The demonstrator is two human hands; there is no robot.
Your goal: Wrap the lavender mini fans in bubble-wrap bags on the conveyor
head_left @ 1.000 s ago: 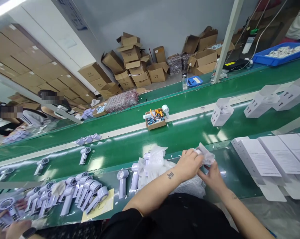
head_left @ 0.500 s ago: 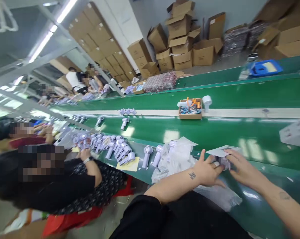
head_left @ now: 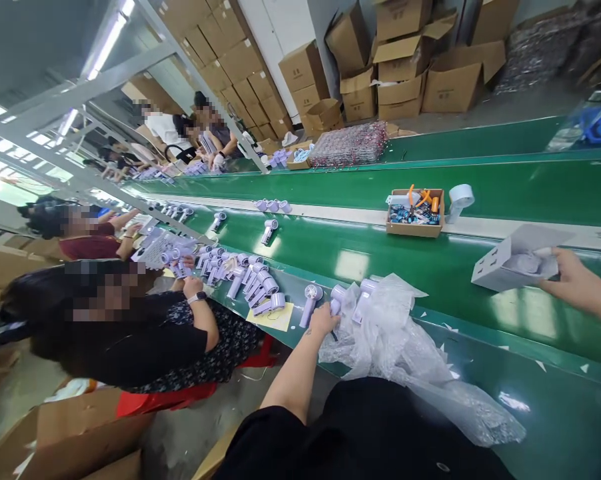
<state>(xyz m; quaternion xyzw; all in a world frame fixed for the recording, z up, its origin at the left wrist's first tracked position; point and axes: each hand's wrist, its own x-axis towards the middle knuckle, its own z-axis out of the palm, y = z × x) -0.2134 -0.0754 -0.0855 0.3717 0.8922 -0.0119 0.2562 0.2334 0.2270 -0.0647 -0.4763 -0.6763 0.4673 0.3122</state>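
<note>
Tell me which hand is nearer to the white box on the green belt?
Right. The right hand touches the white box at its open end. The left hand is far off, at the small fans beside the plastic bags.

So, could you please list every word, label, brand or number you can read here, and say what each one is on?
No text here can be read.
Labels on the stacked cardboard boxes: too small and blurred.
Print on the white carton held by the right hand: dark marks only, unreadable.
Yellow sheet under the fans: no readable print.
Fan at the left hand: no marking visible.
</note>
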